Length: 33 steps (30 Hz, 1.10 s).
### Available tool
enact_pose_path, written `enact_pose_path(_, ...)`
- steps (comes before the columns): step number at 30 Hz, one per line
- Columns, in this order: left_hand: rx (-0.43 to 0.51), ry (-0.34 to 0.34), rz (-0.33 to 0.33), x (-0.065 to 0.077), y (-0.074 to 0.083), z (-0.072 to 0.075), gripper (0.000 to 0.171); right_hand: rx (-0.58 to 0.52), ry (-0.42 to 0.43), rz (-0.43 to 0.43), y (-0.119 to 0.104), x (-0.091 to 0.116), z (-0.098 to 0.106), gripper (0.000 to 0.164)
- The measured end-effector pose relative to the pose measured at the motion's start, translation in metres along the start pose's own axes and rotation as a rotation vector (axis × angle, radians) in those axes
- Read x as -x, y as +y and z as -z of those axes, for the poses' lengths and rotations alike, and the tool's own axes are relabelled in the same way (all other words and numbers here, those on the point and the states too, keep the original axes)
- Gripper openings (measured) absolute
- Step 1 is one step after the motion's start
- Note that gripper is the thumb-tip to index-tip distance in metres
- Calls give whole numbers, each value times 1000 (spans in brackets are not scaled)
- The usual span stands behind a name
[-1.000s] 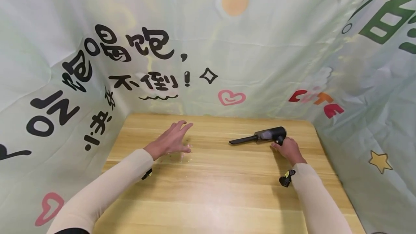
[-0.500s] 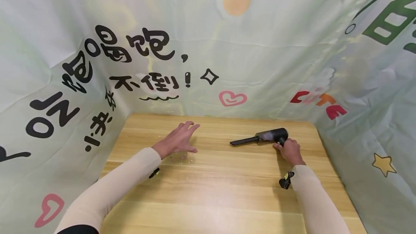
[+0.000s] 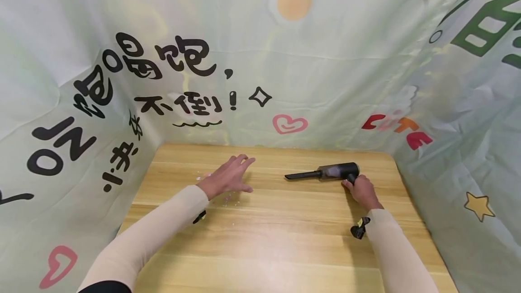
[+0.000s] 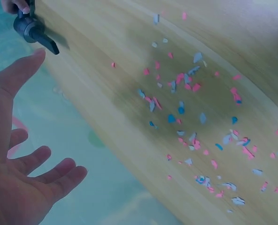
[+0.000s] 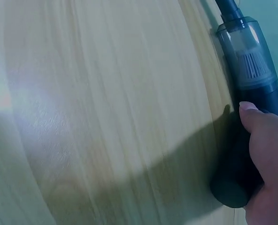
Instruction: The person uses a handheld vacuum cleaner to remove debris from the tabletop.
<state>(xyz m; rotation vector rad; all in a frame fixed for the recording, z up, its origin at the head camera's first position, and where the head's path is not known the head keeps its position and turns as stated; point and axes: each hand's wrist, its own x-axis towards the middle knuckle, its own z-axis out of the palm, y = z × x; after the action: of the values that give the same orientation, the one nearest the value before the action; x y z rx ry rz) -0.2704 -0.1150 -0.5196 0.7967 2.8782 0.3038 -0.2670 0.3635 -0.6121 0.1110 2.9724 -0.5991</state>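
My right hand grips the handle of a black handheld vacuum cleaner with a clear dust cup and a slim nozzle pointing left. In the right wrist view the thumb lies along the handle of the vacuum, and a pleated filter shows through the cup. My left hand is held over the left part of the table, fingers spread and holding nothing. Small pink, blue and white paper scraps lie scattered on the wood beside that hand, partly hidden by it in the head view.
The wooden table stands against printed cloth at its back and sides. Black lettering, hearts and a star decorate the cloth. A small black wrist camera hangs at the right sleeve.
My left hand has shifted right and slightly nearer, uncovering some scraps to its left. The right hand and the vacuum cleaner have stayed almost in place.
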Motion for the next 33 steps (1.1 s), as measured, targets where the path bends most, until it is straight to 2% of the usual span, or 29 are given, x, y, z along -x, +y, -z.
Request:
enact_pose_path(9, 5, -16, 3, -8, 10, -6, 104, -117, -24, -21, 0, 8, 3, 58)
enact_pose_path(17, 22, -33, -14, -16, 20, -16, 103, -154, -20, -58, 2, 15, 4, 61)
enact_pose_path(26, 68, 2, -56, -23, 31, -21, 99, -145, 37, -8, 2, 19, 2, 48)
enact_pose_path(33, 69, -9, -48, -33, 41, -28, 96, -174, 9, 14, 0, 22, 4, 54)
